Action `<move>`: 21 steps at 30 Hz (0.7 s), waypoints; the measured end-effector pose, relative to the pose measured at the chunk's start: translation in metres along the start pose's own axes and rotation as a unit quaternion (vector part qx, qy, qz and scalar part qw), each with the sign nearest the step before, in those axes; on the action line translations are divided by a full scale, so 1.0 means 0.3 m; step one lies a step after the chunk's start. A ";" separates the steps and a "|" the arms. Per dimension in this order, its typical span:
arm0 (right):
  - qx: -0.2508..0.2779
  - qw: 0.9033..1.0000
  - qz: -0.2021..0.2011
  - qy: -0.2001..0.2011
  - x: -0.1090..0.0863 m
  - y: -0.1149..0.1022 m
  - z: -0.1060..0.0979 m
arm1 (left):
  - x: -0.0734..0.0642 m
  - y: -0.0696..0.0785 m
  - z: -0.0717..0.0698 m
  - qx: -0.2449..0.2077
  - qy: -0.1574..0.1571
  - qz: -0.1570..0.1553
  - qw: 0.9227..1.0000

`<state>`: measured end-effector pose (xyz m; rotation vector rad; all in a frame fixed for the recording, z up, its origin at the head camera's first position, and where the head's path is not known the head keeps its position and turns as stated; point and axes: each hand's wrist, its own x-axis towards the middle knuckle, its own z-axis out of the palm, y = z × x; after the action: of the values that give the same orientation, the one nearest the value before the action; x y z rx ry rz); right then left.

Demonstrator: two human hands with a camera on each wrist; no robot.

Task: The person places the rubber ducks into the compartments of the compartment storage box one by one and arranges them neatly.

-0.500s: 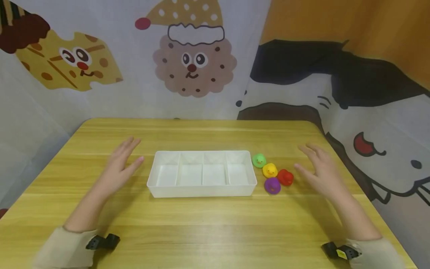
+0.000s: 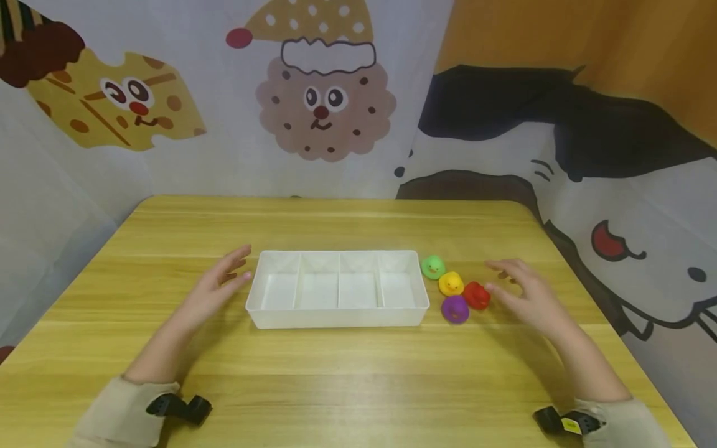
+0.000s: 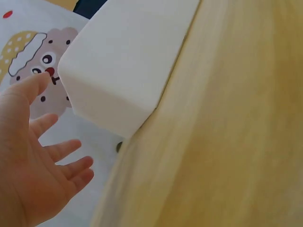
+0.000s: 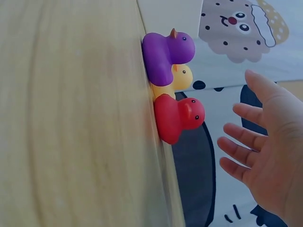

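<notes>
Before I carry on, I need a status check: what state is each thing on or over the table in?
White box: upright, open-topped, no duck in its four compartments
Green duck: upright, outside the box
Yellow duck: upright, outside the box
Red duck: upright, not held
Purple duck: upright, not held
Left hand: holding nothing, fingers relaxed
Right hand: holding nothing, fingers relaxed

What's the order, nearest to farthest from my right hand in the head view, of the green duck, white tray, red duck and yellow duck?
From your right hand:
1. Red duck, just left of the hand.
2. Yellow duck, left of the red duck.
3. Green duck, farther left and back.
4. White tray, its right end beside the green duck.
</notes>
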<state>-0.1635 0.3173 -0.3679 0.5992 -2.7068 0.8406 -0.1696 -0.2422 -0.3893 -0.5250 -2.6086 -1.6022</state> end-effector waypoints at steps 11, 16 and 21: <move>0.026 0.998 0.016 -0.060 -0.012 0.034 0.019 | -0.021 -0.043 0.018 -0.090 -0.067 -0.019 0.994; 0.040 0.997 0.007 -0.070 -0.013 0.050 0.026 | -0.023 -0.055 0.023 -0.106 -0.076 -0.024 0.991; 0.057 0.995 -0.006 -0.077 -0.014 0.062 0.033 | -0.023 -0.067 0.021 -0.107 -0.081 -0.022 0.991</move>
<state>-0.1693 0.3267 -0.3862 0.7306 -2.8027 0.9894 -0.1683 -0.2466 -0.4110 -0.6398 -2.5895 -1.9462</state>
